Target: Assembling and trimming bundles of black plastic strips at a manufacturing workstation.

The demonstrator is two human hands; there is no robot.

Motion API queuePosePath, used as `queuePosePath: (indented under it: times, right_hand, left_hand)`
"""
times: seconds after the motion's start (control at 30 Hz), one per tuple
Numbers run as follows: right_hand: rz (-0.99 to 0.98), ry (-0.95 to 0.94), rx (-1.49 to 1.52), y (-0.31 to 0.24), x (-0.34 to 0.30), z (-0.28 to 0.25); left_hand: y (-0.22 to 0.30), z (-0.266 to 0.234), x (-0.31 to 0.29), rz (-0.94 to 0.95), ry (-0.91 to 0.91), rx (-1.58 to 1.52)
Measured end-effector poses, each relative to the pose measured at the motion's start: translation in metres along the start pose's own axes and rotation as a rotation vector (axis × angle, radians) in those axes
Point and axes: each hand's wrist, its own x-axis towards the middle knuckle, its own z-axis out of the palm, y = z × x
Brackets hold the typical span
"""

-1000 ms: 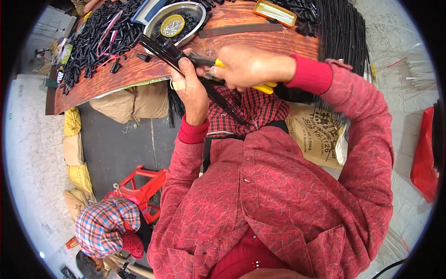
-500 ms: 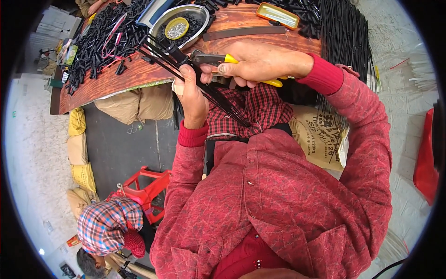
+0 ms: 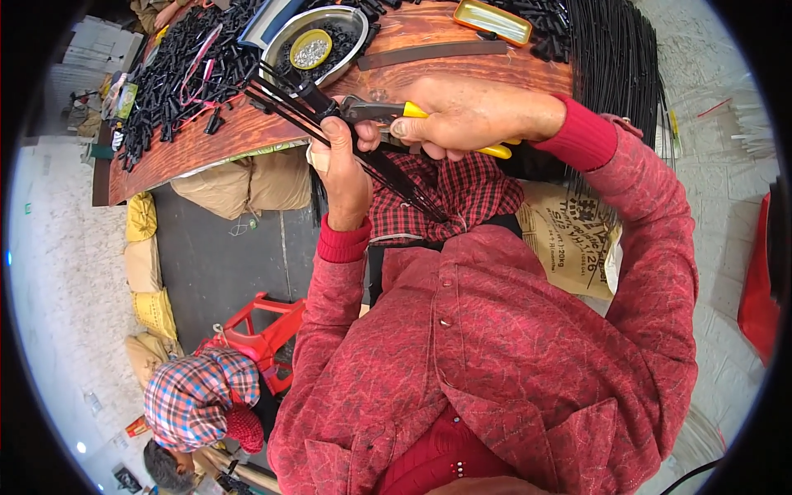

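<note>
My left hand (image 3: 342, 177) is closed around a bundle of thin black ribs, which looks like an umbrella frame (image 3: 400, 186). The bundle slants from above the table edge down toward my lap. A pale wrap covers part of a finger on this hand. Curled around the yellow handles of a pair of pliers (image 3: 414, 110), my right hand (image 3: 470, 115) holds them sideways. Their dark jaws meet the frame at its black collar, just above my left fingers. What exactly lies between the jaws is too small to tell.
On the reddish wooden table (image 3: 177, 157) lie heaped black plastic parts (image 3: 177, 99), a metal tray (image 3: 356, 49) holding a yellow dish (image 3: 295, 54), a flat dark strip (image 3: 433, 54) and a yellow-rimmed box (image 3: 493, 22). Long black rods (image 3: 615, 74) hang at right. A person sits by a red stool (image 3: 268, 338).
The plier jaws sit slightly lower against the frame, and my right hand has shifted a little to the right. Both grips stay the same.
</note>
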Motion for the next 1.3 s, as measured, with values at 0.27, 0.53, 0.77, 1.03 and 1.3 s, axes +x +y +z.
queuePosePath:
  times: [0.27, 0.53, 0.77, 1.03, 1.3]
  right_hand:
    - [0.125, -0.128, -0.035, -0.029, -0.008, -0.026]
    - [-0.051, -0.033, 0.092, 0.044, 0.012, -0.022]
    - [-0.036, 0.827, -1.000, 0.169, 0.004, -0.003]
    - [-0.214, 0.479, -0.375, 0.127, -0.034, 0.041]
    - [-0.182, -0.063, -0.348, 0.135, -0.022, 0.101]
  left_hand:
    - [0.003, 0.007, 0.000, 0.046, -0.004, 0.202]
    - [0.009, -0.011, -0.005, -0.028, 0.216, 0.118]
    - [0.071, 0.016, -0.003, 0.179, -0.099, -0.002]
    - [0.179, 0.001, 0.035, 0.415, -0.011, -0.027]
    - [0.259, -0.122, -0.003, 0.820, 0.218, -0.164]
